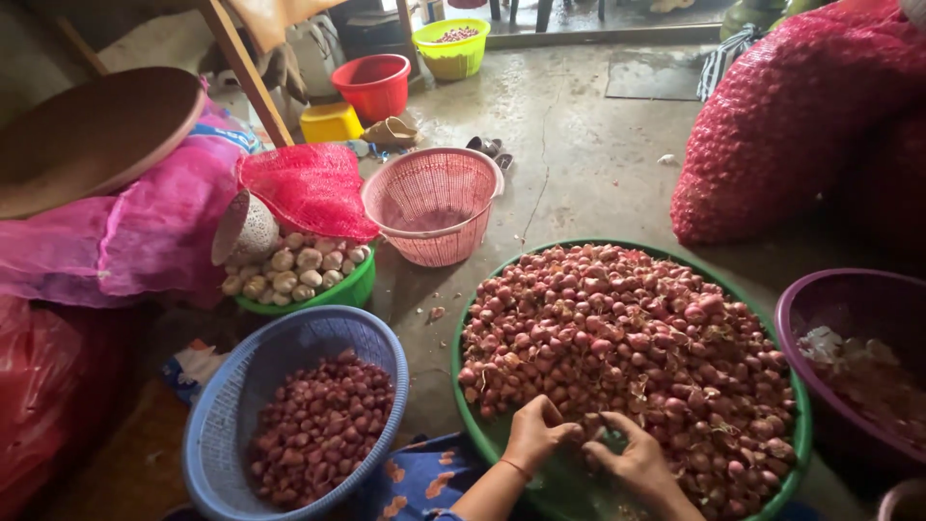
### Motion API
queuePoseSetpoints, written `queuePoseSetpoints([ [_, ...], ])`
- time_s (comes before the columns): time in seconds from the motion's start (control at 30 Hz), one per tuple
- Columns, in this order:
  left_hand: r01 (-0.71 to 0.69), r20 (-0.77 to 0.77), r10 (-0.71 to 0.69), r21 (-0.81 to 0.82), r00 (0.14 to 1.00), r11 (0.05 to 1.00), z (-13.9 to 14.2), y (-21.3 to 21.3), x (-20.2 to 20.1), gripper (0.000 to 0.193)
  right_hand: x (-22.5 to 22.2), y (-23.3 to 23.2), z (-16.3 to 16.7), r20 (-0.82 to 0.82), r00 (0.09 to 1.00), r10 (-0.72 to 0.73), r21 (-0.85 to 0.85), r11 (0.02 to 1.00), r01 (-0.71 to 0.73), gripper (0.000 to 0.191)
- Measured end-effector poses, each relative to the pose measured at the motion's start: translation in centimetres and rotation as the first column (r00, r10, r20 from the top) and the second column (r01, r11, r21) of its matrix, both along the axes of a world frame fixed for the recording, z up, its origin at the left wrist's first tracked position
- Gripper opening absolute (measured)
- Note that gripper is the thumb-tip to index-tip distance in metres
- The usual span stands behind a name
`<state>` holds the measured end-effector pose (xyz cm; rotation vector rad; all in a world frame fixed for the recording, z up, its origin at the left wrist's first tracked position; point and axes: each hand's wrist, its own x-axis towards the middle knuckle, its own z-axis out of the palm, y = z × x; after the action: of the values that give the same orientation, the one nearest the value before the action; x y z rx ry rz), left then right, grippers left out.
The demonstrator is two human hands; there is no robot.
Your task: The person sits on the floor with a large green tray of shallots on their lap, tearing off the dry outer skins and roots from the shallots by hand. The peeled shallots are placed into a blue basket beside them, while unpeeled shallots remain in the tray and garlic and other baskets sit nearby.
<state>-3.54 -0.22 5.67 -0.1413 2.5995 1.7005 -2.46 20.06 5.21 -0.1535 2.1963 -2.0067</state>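
Note:
A wide green basin (461, 386) holds a big heap of small red shallots (627, 338). My left hand (533, 434) and my right hand (632, 461) are both at the near edge of that heap, fingers curled and close together, picking among the shallots. What sits between the fingers is too small to make out. To my left a blue plastic basket (231, 405) holds sorted shallots (323, 429).
An empty pink basket (434, 205) stands behind the basin. A green bowl (342, 289) of garlic bulbs with red mesh over it sits at left. A purple tub (849, 289) of peelings is at right, a large red mesh sack (791, 116) behind it. Red, yellow and lime containers stand far back.

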Motion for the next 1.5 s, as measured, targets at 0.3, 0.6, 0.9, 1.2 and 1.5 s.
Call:
queuePoseSetpoints([
  [0.3,0.022,0.109,-0.151,0.735,0.983,0.678,-0.2,1.6,1.1,0.014,0.6,0.4,0.7,0.23,0.973,0.021,-0.228,0.973,0.033,0.021],
  [0.6,-0.006,0.11,-0.164,0.848,0.98,0.53,-2.0,2.6,1.3,0.021,0.2,1.1,1.6,-0.209,0.975,-0.076,0.043,0.995,0.087,0.027],
  [0.9,-0.034,0.172,-0.288,0.903,0.942,0.428,-2.8,2.3,1.7,0.021,0.4,0.9,1.7,-0.098,0.995,0.016,0.036,0.999,-0.013,0.016],
  [1.2,-0.025,0.119,-0.207,0.914,0.971,0.405,-4.0,1.9,1.4,0.02,0.6,0.7,1.8,-0.248,0.966,0.071,0.037,0.997,-0.063,0.029],
  [1.5,-0.022,0.13,-0.223,0.903,0.966,0.429,-4.5,2.2,2.1,0.018,0.2,0.3,0.2,0.161,0.976,-0.144,0.006,0.989,0.145,0.028],
])
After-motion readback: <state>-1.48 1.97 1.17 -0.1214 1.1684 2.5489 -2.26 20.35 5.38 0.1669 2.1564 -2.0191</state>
